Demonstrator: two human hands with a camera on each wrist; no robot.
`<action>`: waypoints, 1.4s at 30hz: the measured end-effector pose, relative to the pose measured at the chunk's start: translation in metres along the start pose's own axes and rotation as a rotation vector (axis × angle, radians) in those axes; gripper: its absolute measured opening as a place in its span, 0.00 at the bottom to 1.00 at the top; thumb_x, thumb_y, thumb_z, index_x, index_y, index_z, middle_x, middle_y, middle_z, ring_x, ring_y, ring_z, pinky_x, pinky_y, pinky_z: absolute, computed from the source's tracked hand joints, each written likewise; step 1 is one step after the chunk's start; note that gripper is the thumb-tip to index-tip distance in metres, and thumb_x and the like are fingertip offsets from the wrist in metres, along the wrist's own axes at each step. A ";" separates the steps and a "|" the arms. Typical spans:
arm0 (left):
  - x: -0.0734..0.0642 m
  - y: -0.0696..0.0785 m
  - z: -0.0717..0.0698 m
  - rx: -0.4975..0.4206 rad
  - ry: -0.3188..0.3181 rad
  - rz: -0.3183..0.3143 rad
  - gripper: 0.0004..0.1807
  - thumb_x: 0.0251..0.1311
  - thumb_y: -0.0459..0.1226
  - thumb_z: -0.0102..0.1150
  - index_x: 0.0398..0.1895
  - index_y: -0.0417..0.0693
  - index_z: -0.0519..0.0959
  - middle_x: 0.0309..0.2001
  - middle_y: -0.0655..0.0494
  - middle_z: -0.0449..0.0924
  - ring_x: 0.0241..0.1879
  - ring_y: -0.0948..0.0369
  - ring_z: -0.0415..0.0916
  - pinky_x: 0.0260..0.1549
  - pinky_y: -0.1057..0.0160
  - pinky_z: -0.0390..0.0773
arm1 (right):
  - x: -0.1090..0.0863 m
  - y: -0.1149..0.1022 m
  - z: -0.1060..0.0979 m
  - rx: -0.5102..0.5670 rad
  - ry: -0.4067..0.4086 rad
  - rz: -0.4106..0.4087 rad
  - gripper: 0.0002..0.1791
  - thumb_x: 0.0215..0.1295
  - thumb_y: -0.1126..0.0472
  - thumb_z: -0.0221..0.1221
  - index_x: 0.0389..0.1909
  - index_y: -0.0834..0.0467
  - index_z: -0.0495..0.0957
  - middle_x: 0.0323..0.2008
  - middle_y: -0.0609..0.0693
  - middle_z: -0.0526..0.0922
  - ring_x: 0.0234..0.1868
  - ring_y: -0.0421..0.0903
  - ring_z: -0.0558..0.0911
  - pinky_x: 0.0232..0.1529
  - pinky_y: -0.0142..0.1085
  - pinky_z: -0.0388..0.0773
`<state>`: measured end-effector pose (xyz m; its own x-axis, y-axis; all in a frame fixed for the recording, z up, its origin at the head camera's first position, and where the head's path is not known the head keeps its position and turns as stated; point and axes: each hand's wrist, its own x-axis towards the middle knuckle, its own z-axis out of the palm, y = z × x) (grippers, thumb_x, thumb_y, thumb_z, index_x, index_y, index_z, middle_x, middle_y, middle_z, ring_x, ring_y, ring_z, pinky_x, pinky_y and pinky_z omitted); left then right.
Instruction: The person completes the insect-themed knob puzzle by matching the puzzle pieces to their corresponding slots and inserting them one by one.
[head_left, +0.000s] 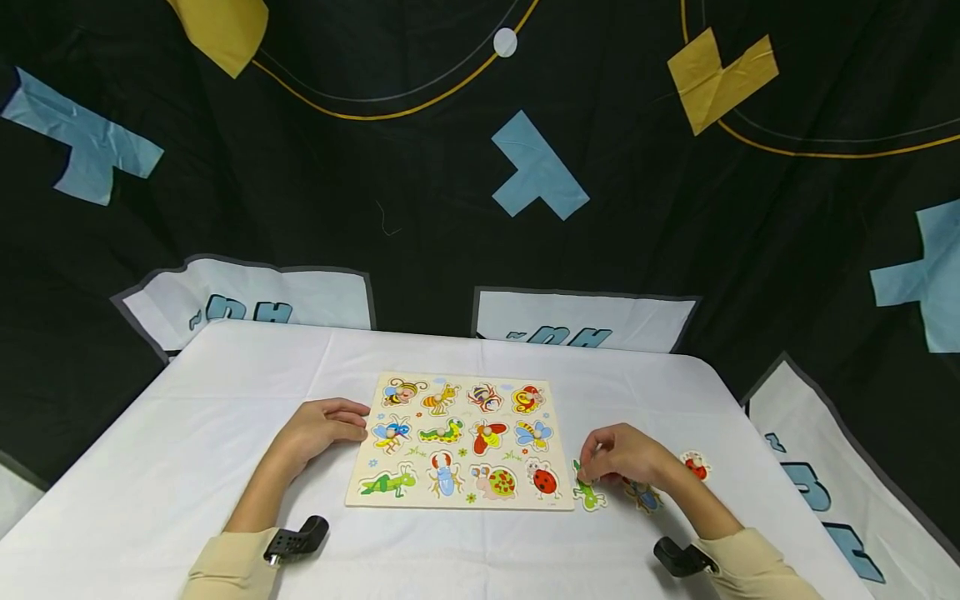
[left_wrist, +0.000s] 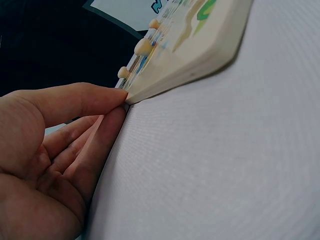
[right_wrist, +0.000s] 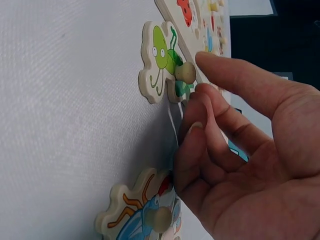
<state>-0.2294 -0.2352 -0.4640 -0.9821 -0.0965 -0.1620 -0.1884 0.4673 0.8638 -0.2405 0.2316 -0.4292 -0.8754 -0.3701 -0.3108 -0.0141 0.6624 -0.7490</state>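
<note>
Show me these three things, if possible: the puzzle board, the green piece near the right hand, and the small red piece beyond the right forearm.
Puzzle board [head_left: 459,504], head view: its bare front edge.
Green piece [right_wrist: 161,57], right wrist view: the painted green head.
Small red piece [head_left: 697,470], head view: the red body.

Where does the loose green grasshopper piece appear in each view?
Head: the green grasshopper piece lies by the right hand, off the lower right corner of the puzzle board.
Left wrist: not in it; the green patch up top is on the board.
Right wrist: piece at upper centre, left of the hand.
Shared landmark: the puzzle board, at the top in both wrist views.
</note>
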 end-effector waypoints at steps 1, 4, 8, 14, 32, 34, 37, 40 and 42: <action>0.000 0.000 0.000 0.000 0.000 0.000 0.24 0.51 0.36 0.73 0.54 0.42 0.83 0.37 0.57 0.89 0.38 0.64 0.81 0.42 0.65 0.73 | -0.001 0.000 0.000 0.004 -0.010 -0.004 0.12 0.53 0.59 0.73 0.33 0.60 0.82 0.19 0.46 0.76 0.21 0.43 0.73 0.24 0.35 0.67; 0.000 0.000 0.000 0.002 0.001 0.002 0.24 0.51 0.36 0.73 0.54 0.42 0.83 0.37 0.57 0.89 0.38 0.64 0.81 0.42 0.65 0.73 | -0.001 0.001 0.000 0.017 -0.031 -0.019 0.13 0.53 0.60 0.74 0.34 0.61 0.81 0.18 0.46 0.76 0.21 0.43 0.73 0.25 0.36 0.69; 0.000 0.000 0.000 -0.002 -0.005 0.006 0.25 0.51 0.36 0.73 0.54 0.42 0.83 0.37 0.56 0.89 0.38 0.65 0.81 0.43 0.65 0.73 | -0.002 0.004 0.000 0.028 -0.051 -0.033 0.13 0.52 0.61 0.74 0.33 0.62 0.81 0.18 0.47 0.76 0.20 0.43 0.73 0.25 0.35 0.70; 0.001 0.000 -0.001 -0.015 -0.012 0.010 0.25 0.50 0.36 0.74 0.55 0.41 0.83 0.37 0.56 0.89 0.38 0.66 0.81 0.43 0.66 0.73 | -0.003 0.006 0.001 0.027 -0.084 -0.066 0.13 0.51 0.62 0.74 0.33 0.62 0.81 0.17 0.47 0.76 0.20 0.42 0.73 0.25 0.34 0.71; 0.000 -0.001 0.001 -0.016 0.000 0.004 0.25 0.50 0.36 0.74 0.54 0.42 0.83 0.38 0.56 0.89 0.39 0.64 0.82 0.43 0.65 0.73 | -0.004 0.008 0.004 0.053 -0.083 -0.084 0.12 0.52 0.64 0.73 0.33 0.64 0.81 0.18 0.49 0.80 0.18 0.42 0.73 0.22 0.34 0.73; -0.001 -0.001 0.001 -0.014 0.000 0.005 0.25 0.50 0.36 0.74 0.54 0.42 0.83 0.38 0.56 0.89 0.39 0.64 0.82 0.43 0.65 0.73 | -0.004 0.008 0.004 0.050 -0.077 -0.088 0.12 0.52 0.64 0.73 0.33 0.64 0.81 0.18 0.49 0.80 0.18 0.41 0.73 0.22 0.34 0.73; -0.001 0.000 0.000 -0.013 -0.001 0.005 0.25 0.51 0.36 0.74 0.54 0.42 0.83 0.38 0.55 0.89 0.39 0.64 0.82 0.43 0.65 0.73 | -0.005 0.009 0.004 0.046 -0.071 -0.096 0.11 0.52 0.64 0.73 0.32 0.64 0.81 0.18 0.49 0.80 0.17 0.41 0.73 0.22 0.35 0.74; -0.002 0.000 0.000 -0.015 0.000 0.002 0.25 0.51 0.36 0.74 0.54 0.42 0.83 0.38 0.55 0.89 0.39 0.64 0.82 0.44 0.65 0.73 | -0.005 0.008 0.004 0.040 -0.068 -0.101 0.11 0.52 0.64 0.73 0.32 0.64 0.81 0.18 0.50 0.80 0.18 0.41 0.74 0.23 0.35 0.76; -0.001 0.000 0.001 -0.016 0.001 0.001 0.25 0.51 0.36 0.74 0.54 0.42 0.83 0.38 0.55 0.89 0.39 0.64 0.82 0.44 0.65 0.73 | -0.006 0.008 0.005 0.035 -0.063 -0.097 0.11 0.52 0.64 0.73 0.32 0.63 0.81 0.18 0.50 0.81 0.18 0.41 0.75 0.23 0.35 0.76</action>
<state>-0.2285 -0.2344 -0.4641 -0.9823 -0.0969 -0.1604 -0.1871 0.4536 0.8713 -0.2335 0.2357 -0.4357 -0.8387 -0.4724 -0.2711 -0.0795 0.5986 -0.7971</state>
